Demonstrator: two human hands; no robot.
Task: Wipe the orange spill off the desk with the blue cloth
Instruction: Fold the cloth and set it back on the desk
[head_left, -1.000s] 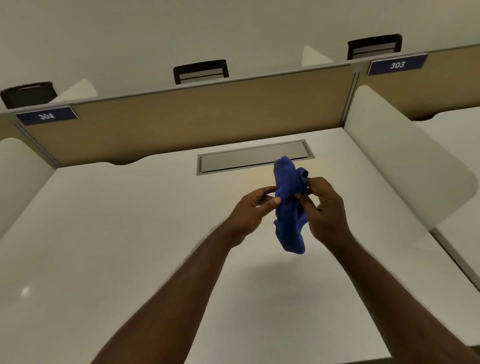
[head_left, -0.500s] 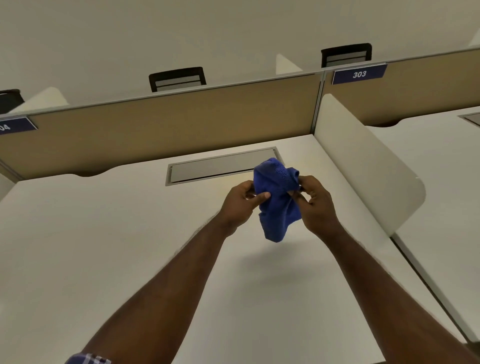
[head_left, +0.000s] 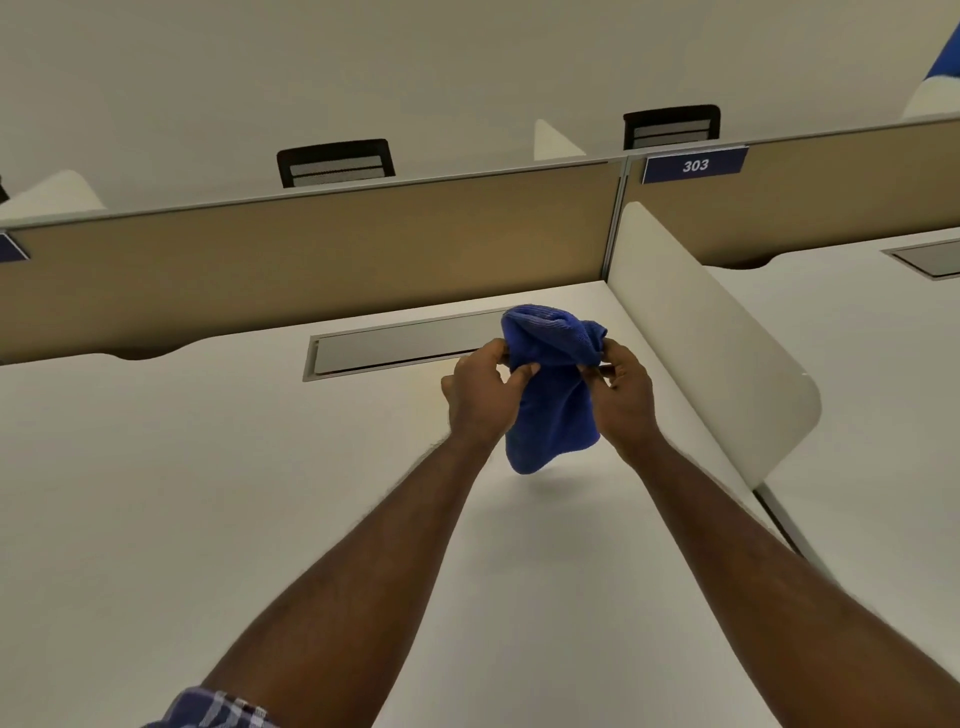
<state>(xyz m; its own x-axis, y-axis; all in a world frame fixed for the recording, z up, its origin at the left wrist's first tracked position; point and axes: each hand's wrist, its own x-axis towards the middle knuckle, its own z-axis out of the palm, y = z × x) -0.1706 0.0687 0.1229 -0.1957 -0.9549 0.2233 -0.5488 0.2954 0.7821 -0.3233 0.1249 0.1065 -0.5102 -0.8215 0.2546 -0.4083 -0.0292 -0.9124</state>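
A bunched blue cloth (head_left: 550, 395) hangs in the air above the white desk (head_left: 208, 493), held between both hands. My left hand (head_left: 480, 395) pinches its left side and my right hand (head_left: 623, 395) pinches its right side near the top. The cloth's lower end dangles free above the desk. A faint yellowish tint (head_left: 431, 389) shows on the desk just left of my left hand; no distinct orange spill is visible.
A grey cable-tray lid (head_left: 395, 345) is set into the desk behind the hands. A tan partition (head_left: 311, 260) closes the back. A white rounded divider (head_left: 717, 343) stands at the right, with a neighbouring desk (head_left: 872, 415) beyond. Black chair backs (head_left: 335, 162) rise behind the partition.
The view has shifted, so the desk and divider sit further left in frame. Both hands kept the cloth and gathered it into a tighter bundle, with more of it bunched above the fingers.
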